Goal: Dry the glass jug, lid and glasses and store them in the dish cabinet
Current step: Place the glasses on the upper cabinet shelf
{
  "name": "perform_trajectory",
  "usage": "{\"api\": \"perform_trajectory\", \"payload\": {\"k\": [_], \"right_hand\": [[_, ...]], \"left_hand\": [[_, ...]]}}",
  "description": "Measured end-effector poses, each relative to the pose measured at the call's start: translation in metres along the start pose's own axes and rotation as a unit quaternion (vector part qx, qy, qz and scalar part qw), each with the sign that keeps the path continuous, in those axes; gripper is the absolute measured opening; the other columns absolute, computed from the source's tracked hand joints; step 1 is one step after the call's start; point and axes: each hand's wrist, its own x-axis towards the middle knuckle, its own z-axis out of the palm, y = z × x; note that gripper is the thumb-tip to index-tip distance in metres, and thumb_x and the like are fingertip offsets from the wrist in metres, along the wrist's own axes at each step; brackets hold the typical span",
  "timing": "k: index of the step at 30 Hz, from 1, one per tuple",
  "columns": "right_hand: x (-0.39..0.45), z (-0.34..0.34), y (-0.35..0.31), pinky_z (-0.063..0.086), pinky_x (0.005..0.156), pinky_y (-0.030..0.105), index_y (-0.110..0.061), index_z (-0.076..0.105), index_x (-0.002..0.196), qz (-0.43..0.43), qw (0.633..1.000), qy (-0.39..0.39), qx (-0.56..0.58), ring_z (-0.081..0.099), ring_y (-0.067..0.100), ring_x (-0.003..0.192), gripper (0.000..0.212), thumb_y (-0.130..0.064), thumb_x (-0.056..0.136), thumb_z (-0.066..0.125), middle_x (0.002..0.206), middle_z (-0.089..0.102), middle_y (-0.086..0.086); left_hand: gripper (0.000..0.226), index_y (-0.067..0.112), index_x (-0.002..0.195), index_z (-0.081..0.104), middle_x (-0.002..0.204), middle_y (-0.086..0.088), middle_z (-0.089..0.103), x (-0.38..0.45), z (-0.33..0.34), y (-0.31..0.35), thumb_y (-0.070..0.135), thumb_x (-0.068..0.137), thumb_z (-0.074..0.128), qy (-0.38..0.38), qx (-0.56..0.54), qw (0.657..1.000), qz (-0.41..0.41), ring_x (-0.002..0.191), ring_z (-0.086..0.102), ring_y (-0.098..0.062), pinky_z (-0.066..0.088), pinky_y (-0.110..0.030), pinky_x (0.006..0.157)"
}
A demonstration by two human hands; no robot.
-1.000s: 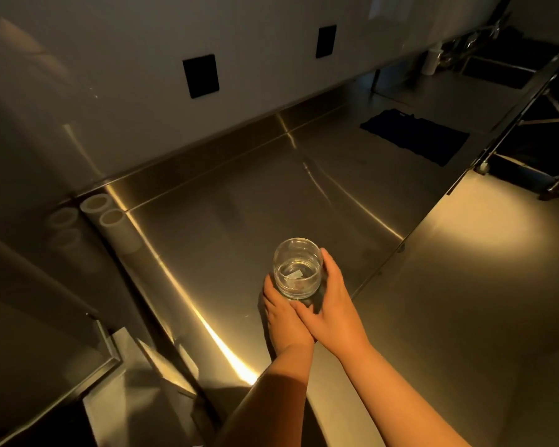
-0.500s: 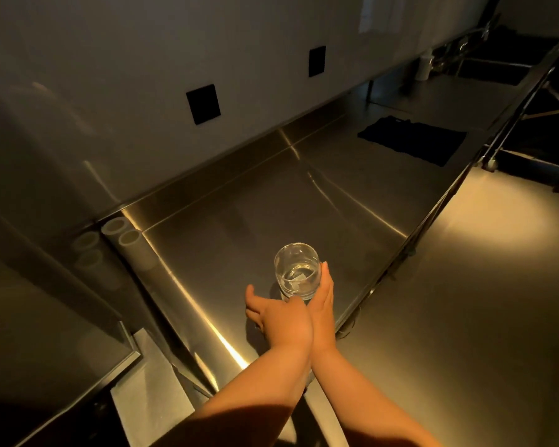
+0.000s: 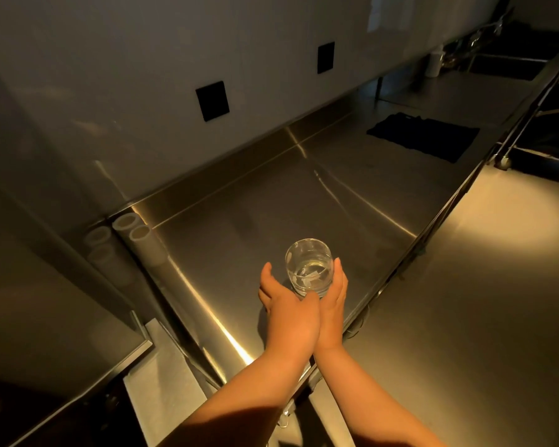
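Observation:
A clear drinking glass [image 3: 309, 266] stands upright on the steel counter [image 3: 239, 221], close to its front edge. My right hand [image 3: 334, 298] cups the glass's right side, with the fingers lying against the wall of the glass. My left hand [image 3: 283, 304] hovers just left of the glass with its fingers spread and relaxed, and a small gap shows between them and the glass. No jug, lid or other glass is in view.
Two white tubes [image 3: 136, 235] lie in the counter's back left corner. A black cloth [image 3: 423, 137] is spread further along the counter, with a white bottle [image 3: 434, 61] and a sink [image 3: 504, 64] beyond. A lower steel surface [image 3: 465, 301] is to the right.
My left hand has come off the glass and opened to its left. My right hand has stayed on the glass's right side. The view has tilted up slightly.

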Motion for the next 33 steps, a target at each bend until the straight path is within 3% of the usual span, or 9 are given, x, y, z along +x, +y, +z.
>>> {"api": "perform_trajectory", "payload": {"k": [3, 7, 10, 13, 16, 19, 26, 31, 33], "right_hand": [[0.0, -0.008, -0.011, 0.026, 0.105, 0.028, -0.045, 0.008, 0.137, -0.008, 1.0, -0.006, 0.005, 0.026, 0.011, 0.134, 0.086, -0.039, 0.072, 0.064, 0.144, 0.016, -0.006], [-0.002, -0.024, -0.038, 0.025, 0.109, 0.028, -0.04, 0.007, 0.138, -0.06, 0.998, -0.02, -0.004, 0.024, 0.011, 0.135, 0.086, -0.041, 0.076, 0.067, 0.145, 0.015, -0.003], [-0.007, -0.043, -0.063, 0.022, 0.108, 0.018, -0.04, 0.006, 0.139, -0.097, 0.995, -0.018, 0.0, 0.023, 0.004, 0.135, 0.086, -0.053, 0.075, 0.061, 0.145, 0.015, -0.007], [-0.013, -0.067, -0.087, 0.019, 0.105, 0.005, -0.049, -0.002, 0.141, -0.155, 0.988, -0.011, -0.003, 0.018, -0.01, 0.135, 0.106, -0.038, 0.072, 0.078, 0.145, 0.01, -0.024], [-0.019, -0.094, -0.114, 0.024, 0.105, 0.006, -0.053, -0.002, 0.142, -0.206, 0.978, -0.014, -0.002, 0.024, -0.005, 0.135, 0.117, -0.029, 0.067, 0.085, 0.144, 0.01, -0.033], [-0.03, -0.117, -0.141, 0.026, 0.105, 0.008, -0.05, -0.002, 0.143, -0.246, 0.969, -0.029, -0.006, 0.027, 0.0, 0.136, 0.116, -0.032, 0.067, 0.084, 0.144, 0.013, -0.03], [-0.07, -0.142, -0.196, 0.027, 0.103, 0.008, -0.035, 0.001, 0.148, -0.298, 0.952, -0.07, 0.002, 0.031, 0.003, 0.135, 0.114, -0.03, 0.07, 0.084, 0.146, 0.03, 0.002], [-0.102, -0.15, -0.23, 0.032, 0.104, 0.015, -0.031, 0.002, 0.149, -0.32, 0.942, -0.096, 0.046, 0.037, 0.009, 0.134, 0.112, -0.026, 0.071, 0.083, 0.146, 0.032, 0.005], [-0.114, -0.152, -0.243, 0.031, 0.106, 0.017, -0.031, 0.002, 0.149, -0.34, 0.934, -0.1, 0.049, 0.036, 0.011, 0.135, 0.111, -0.027, 0.072, 0.082, 0.146, 0.031, 0.006]], "left_hand": [[0.077, 0.023, 0.148, 0.008, 0.152, -0.003, 0.014, -0.005, -0.002, 0.004, 0.01, 0.088, 0.056, -0.016, 0.019, 1.0, 0.015, 0.134, 0.032, -0.023, 0.035, -0.034, 0.107], [0.086, 0.023, 0.148, 0.008, 0.148, 0.004, 0.017, -0.02, -0.007, 0.017, 0.029, 0.085, 0.065, -0.036, 0.053, 0.994, 0.087, 0.129, 0.038, -0.017, 0.035, -0.029, 0.104], [0.087, 0.033, 0.146, 0.002, 0.146, 0.01, 0.017, -0.034, -0.02, 0.023, 0.03, 0.086, 0.065, -0.065, 0.079, 0.983, 0.149, 0.124, 0.037, -0.007, 0.035, -0.02, 0.094], [0.094, 0.044, 0.143, -0.003, 0.144, 0.021, 0.013, -0.049, -0.04, 0.027, 0.033, 0.082, 0.067, -0.098, 0.082, 0.971, 0.203, 0.113, 0.035, 0.012, 0.036, -0.011, 0.088], [0.097, 0.057, 0.136, -0.008, 0.141, 0.032, 0.01, -0.07, -0.059, 0.032, 0.037, 0.079, 0.068, -0.124, 0.094, 0.956, 0.249, 0.112, 0.03, 0.026, 0.03, 0.006, 0.076], [0.095, 0.058, 0.136, -0.005, 0.146, 0.034, 0.006, -0.095, -0.076, 0.038, 0.044, 0.077, 0.068, -0.129, 0.1, 0.944, 0.287, 0.13, 0.022, 0.015, 0.025, -0.002, 0.085], [0.097, 0.055, 0.139, -0.006, 0.147, 0.027, 0.015, -0.15, -0.108, 0.047, 0.036, 0.08, 0.069, -0.119, 0.091, 0.93, 0.335, 0.115, 0.028, 0.029, 0.029, 0.009, 0.075], [0.099, 0.056, 0.139, -0.009, 0.148, 0.025, 0.019, -0.191, -0.137, 0.053, 0.044, 0.079, 0.069, -0.119, 0.078, 0.926, 0.35, 0.122, 0.036, 0.017, 0.036, -0.002, 0.087], [0.099, 0.06, 0.135, -0.012, 0.144, 0.032, 0.02, -0.207, -0.15, 0.055, 0.054, 0.076, 0.068, -0.105, 0.083, 0.926, 0.352, 0.122, 0.039, 0.013, 0.036, -0.001, 0.086]]}}
